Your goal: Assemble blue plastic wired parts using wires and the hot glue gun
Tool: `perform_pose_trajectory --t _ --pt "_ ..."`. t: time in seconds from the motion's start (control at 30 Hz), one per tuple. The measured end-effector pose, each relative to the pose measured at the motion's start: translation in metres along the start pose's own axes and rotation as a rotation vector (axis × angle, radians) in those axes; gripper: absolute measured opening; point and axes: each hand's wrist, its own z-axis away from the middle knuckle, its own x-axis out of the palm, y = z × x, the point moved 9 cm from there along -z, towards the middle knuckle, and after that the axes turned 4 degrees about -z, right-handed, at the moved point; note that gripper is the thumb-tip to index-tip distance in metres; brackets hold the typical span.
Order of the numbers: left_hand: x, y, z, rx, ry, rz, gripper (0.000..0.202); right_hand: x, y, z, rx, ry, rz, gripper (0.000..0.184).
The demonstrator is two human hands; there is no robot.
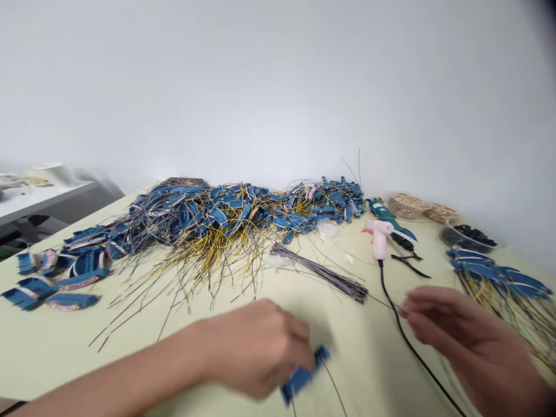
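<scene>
My left hand point(264, 347) is closed on a small blue folded piece point(299, 377) low in the middle of the head view. Thin dark wires trail from that piece toward the bottom edge. My right hand point(469, 341), slightly blurred, is at the lower right with thumb and fingertips pinched on a thin wire point(384, 303). The wire runs left toward a bundle of grey wires point(328, 273) on the table. A black cord point(402, 336) passes between my hands, leading to a pink glue gun point(379, 238).
A long heap of blue pieces with yellow and dark wires point(226, 217) lies along the back. Loose blue pieces point(72, 278) sit left. Behind the glue gun are a green tool point(386, 214) and several tubs, one with black parts point(469, 236). More wired blue pieces point(499, 275) lie right.
</scene>
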Motion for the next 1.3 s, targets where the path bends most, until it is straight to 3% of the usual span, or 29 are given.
perform_pose_trajectory --t 0.03,0.1,0.2,0.3,0.43,0.6,0.7,0.87,0.97,1.1,1.3 --pt "-0.001 -0.020 -0.008 -0.047 -0.021 0.012 0.018 0.028 -0.004 -0.001 0.013 -0.174 0.018 0.030" --pt "-0.001 -0.055 -0.025 -0.088 -0.021 0.004 0.014 0.058 -0.001 -0.007 0.021 -0.220 0.042 0.028" --pt "0.006 -0.092 -0.043 -0.119 -0.032 -0.013 0.011 0.086 0.022 -0.020 0.035 -0.202 0.140 0.020" --pt "0.014 -0.110 -0.054 -0.139 -0.076 -0.027 0.008 0.101 0.041 -0.031 0.023 -0.158 0.244 0.019" --pt "0.015 -0.121 -0.060 -0.178 -0.121 -0.026 0.019 0.110 0.043 -0.044 0.011 -0.099 0.304 0.024" --pt "0.000 -0.126 -0.056 -0.239 -0.009 0.068 0.012 0.112 0.032 -0.054 0.038 -0.042 0.221 0.024" --pt "-0.019 -0.129 -0.043 -0.309 0.182 0.190 0.005 0.105 0.018 -0.056 0.056 -0.016 0.111 0.021" --pt "-0.044 -0.125 -0.015 -0.447 0.501 0.560 0.021 0.105 -0.022 -0.052 0.131 -0.052 -0.242 0.035" --pt "-0.047 -0.107 -0.012 -0.431 0.579 0.812 0.029 0.120 -0.049 -0.048 0.159 -0.095 -0.488 0.035" --pt "-0.051 -0.085 -0.015 -0.392 0.687 1.017 0.022 0.140 -0.070 -0.041 0.181 -0.099 -0.734 0.030" --pt "-0.056 -0.072 -0.006 -0.486 0.784 1.248 0.012 0.145 -0.081 -0.023 0.235 -0.052 -0.841 0.035"
